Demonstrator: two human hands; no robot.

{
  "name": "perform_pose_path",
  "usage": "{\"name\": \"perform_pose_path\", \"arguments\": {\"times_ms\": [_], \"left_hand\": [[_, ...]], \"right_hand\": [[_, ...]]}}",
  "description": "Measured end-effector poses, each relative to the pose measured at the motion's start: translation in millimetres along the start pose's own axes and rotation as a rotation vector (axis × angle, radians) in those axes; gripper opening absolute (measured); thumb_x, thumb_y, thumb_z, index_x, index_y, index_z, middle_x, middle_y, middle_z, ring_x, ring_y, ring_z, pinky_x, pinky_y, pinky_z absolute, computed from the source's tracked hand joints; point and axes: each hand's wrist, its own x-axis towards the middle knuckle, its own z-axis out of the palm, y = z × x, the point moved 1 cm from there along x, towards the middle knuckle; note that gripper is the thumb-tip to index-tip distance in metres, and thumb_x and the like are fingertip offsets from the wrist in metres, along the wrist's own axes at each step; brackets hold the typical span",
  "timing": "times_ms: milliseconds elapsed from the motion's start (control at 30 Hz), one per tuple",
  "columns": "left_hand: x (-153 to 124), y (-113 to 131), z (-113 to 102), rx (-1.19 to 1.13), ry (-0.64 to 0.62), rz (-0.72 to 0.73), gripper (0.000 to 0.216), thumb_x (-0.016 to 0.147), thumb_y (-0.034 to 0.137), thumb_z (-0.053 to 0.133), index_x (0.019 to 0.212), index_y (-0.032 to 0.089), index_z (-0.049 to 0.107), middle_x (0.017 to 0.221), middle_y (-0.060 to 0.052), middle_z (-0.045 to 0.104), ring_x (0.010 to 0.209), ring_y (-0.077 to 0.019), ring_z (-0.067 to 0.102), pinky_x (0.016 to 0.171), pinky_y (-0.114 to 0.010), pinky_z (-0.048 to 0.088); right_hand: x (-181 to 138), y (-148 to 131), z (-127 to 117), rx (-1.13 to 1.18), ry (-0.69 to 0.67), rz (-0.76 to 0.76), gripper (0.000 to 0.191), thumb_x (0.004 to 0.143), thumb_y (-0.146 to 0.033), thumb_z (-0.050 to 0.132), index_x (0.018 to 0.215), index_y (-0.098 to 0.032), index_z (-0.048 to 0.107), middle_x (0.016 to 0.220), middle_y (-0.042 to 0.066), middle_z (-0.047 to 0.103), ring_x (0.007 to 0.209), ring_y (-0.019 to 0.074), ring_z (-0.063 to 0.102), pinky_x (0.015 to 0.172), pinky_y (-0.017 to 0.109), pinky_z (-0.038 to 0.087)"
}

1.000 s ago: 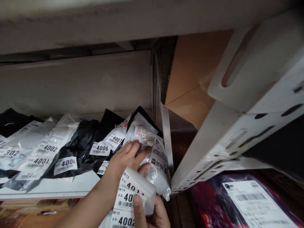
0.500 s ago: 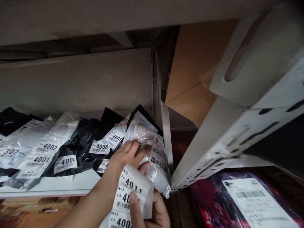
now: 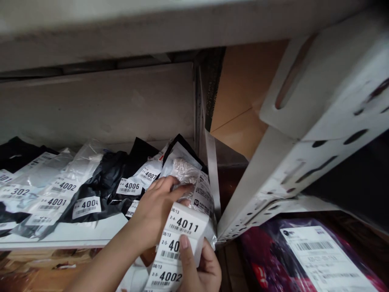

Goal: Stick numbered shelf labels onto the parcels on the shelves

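the left hand (image 3: 159,205) rests its fingers on the clear bag (image 3: 203,187) at the shelf's right end, grip impossible to tell; the right hand (image 3: 202,271) pinches the label strip (image 3: 170,255). probably a steadying step; any lift calls for surer hold.

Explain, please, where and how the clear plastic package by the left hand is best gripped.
I would grip the package around its bulky middle, from the front of the shelf: a metal upright stands close on its right, and the bag labelled 4007 lies near its left. The package looks wrinkled, so a broad hold is probably safer than a pinch.
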Motion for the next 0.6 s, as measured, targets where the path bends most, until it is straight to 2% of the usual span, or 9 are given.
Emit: {"name": "perform_pose_path", "arguments": {"times_ms": [100, 167, 300, 367, 467, 600], "left_hand": [[-4, 11, -17, -0.251, 0.034, -0.098, 0.040, 0.097, 0.036, 0.030, 0.105, 0.026, 0.068, 0.101, -0.003, 0.066, 0.096, -0.0176, 0.059, 0.088, -0.035, 0.049], [-11, 17, -23, -0.444, 0.042, -0.215, 0.040, 0.096, 0.042, 0.034, 0.103, 0.025, 0.069, 0.102, -0.003, 0.069, 0.097, -0.0181, 0.062, 0.088, -0.033, 0.050], [-25, 21, -24, -0.753, 0.025, -0.527, 0.042, 0.088, 0.053, 0.043, 0.101, 0.023, 0.071, 0.093, -0.002, 0.073, 0.090, -0.0205, 0.066, 0.076, -0.030, 0.055], [-26, 22, -25, -0.789, 0.020, -0.561, 0.043, 0.082, 0.056, 0.052, 0.101, 0.022, 0.070, 0.091, -0.003, 0.073, 0.085, -0.0205, 0.067, 0.072, -0.029, 0.055], [-21, 24, -25, -0.798, 0.023, -0.559, 0.038, 0.071, 0.048, 0.066, 0.099, 0.022, 0.070, 0.084, -0.002, 0.073, 0.076, -0.0185, 0.066, 0.064, -0.027, 0.055], [-18, 29, -20, -0.932, -0.013, -0.525, 0.022, 0.073, 0.039, 0.066, 0.085, 0.021, 0.070, 0.074, 0.000, 0.071, 0.070, -0.0153, 0.064, 0.062, -0.024, 0.052]], "right_hand": [[5, -8, 3, 0.060, -0.027, 0.032, 0.038, 0.053, -0.048, 0.083, 0.065, -0.015, 0.069, 0.060, 0.006, 0.072, 0.050, 0.0176, 0.064, 0.046, 0.024, 0.053], [7, -11, 5, 0.088, -0.039, 0.053, 0.039, 0.053, -0.048, 0.083, 0.068, -0.015, 0.070, 0.062, 0.007, 0.073, 0.052, 0.0196, 0.066, 0.048, 0.027, 0.055], [9, -14, 8, 0.108, -0.088, 0.099, 0.039, 0.054, -0.048, 0.082, 0.070, -0.014, 0.071, 0.064, 0.009, 0.074, 0.052, 0.0209, 0.068, 0.047, 0.028, 0.056], [10, -16, 9, 0.127, -0.097, 0.115, 0.038, 0.054, -0.046, 0.083, 0.071, -0.014, 0.071, 0.066, 0.009, 0.075, 0.054, 0.0209, 0.068, 0.049, 0.027, 0.056], [9, -17, 11, 0.161, -0.082, 0.132, 0.038, 0.052, -0.044, 0.084, 0.072, -0.014, 0.071, 0.067, 0.010, 0.075, 0.054, 0.0213, 0.069, 0.050, 0.027, 0.056], [8, -18, 10, 0.153, -0.126, 0.146, 0.037, 0.054, -0.044, 0.083, 0.072, -0.013, 0.071, 0.064, 0.009, 0.074, 0.051, 0.0205, 0.067, 0.047, 0.027, 0.054]]}}
